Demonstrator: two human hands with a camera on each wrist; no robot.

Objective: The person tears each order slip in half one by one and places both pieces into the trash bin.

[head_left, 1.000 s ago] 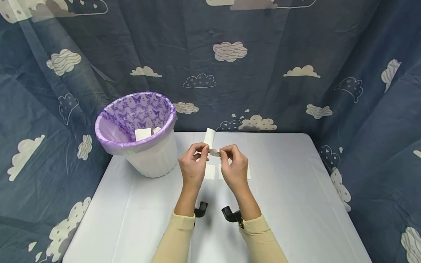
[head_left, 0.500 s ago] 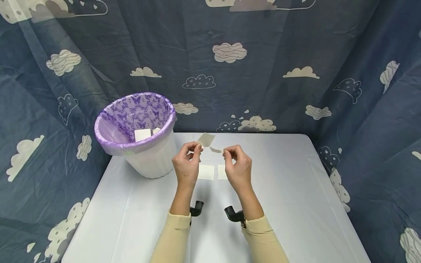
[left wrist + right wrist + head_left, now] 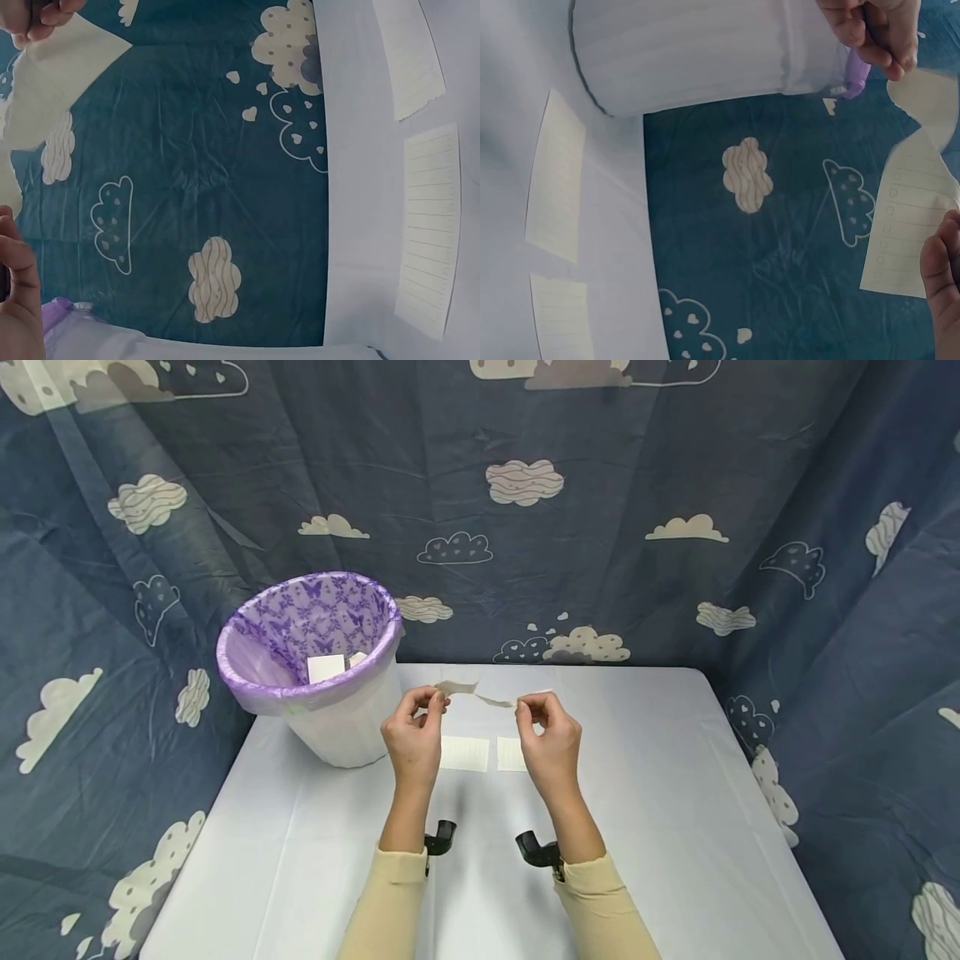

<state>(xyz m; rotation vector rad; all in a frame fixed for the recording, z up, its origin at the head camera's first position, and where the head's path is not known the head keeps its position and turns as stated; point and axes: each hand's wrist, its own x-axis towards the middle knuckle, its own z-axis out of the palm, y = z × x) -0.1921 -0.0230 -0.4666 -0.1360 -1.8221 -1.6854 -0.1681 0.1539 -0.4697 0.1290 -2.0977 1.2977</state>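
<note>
In the head view, my left hand [image 3: 415,735] and right hand [image 3: 551,739] pinch opposite sides of a sheet of paper [image 3: 495,702] above the table. The sheet is torn most of the way; in the right wrist view its two parts meet at a narrow neck, and the lower part [image 3: 904,217] shows ruled lines and small checkboxes. Beneath the hands, two cream lined slips of paper, a left one [image 3: 465,753] and a right one [image 3: 512,754], lie side by side on the white table. My right hand covers part of the right slip.
A white bin [image 3: 345,727] lined with a purple butterfly-patterned bag stands at the table's back left, with pieces of white paper [image 3: 326,667] inside. A dark blue cloud-print curtain [image 3: 600,568] hangs behind and at both sides of the white table [image 3: 675,810].
My hands have moved apart, the left one farther leftward. The sheet between them has been stretched out and its tear has widened, uncovering more of the slips on the table.
</note>
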